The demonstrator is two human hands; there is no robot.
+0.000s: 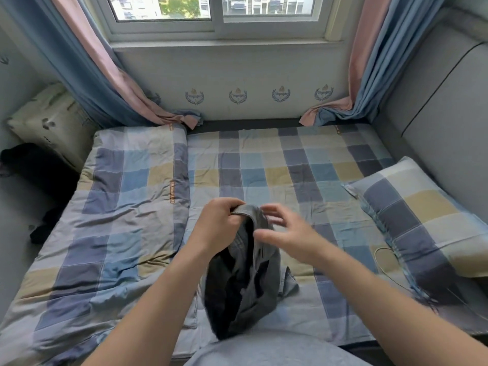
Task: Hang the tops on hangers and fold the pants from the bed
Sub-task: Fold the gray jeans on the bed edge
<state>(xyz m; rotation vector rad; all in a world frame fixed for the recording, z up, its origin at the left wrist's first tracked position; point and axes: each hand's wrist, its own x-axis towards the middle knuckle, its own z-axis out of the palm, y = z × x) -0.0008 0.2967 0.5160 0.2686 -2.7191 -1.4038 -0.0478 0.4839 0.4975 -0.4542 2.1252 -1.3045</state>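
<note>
My left hand [219, 223] pinches the grey pants [243, 286] at top edge; they hang long-axis down toward me, over the bed [290, 165]. My right hand [287, 233] is loose, fingers spread, just right of that edge.

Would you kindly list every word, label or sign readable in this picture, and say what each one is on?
"Voyager" (probably; the script is small): in each of four laurel crests printed on the wall.
Orange strip on the folded quilt: lettering too blurred to read.
Printed bag at far left: print unreadable.
Grey garment: no text shows.
</note>
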